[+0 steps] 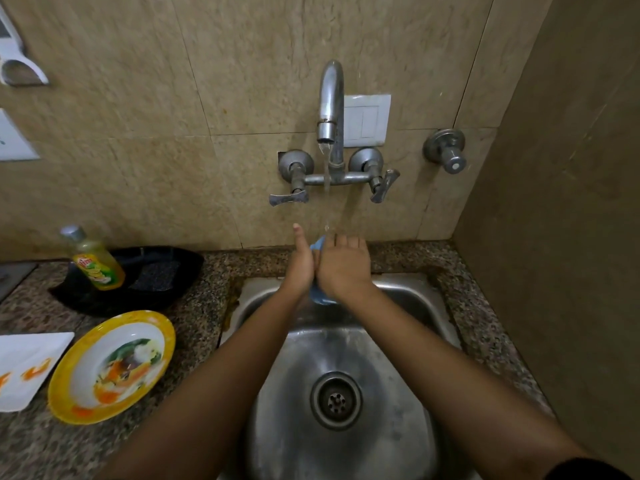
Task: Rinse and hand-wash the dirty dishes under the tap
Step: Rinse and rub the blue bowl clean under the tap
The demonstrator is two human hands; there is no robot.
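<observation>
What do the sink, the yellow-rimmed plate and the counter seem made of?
Sink: stainless steel, brushed, with dull grey reflections. Yellow-rimmed plate: probably melamine or plastic, glossy with a printed picture. Counter: speckled polished stone, likely granite.

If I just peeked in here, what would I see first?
The left hand and right hand press a blue thing between them under the running tap, over the steel sink. On the counter to the left lies a bright yellow-rimmed plate, with a yellow soap bottle behind it.
</observation>
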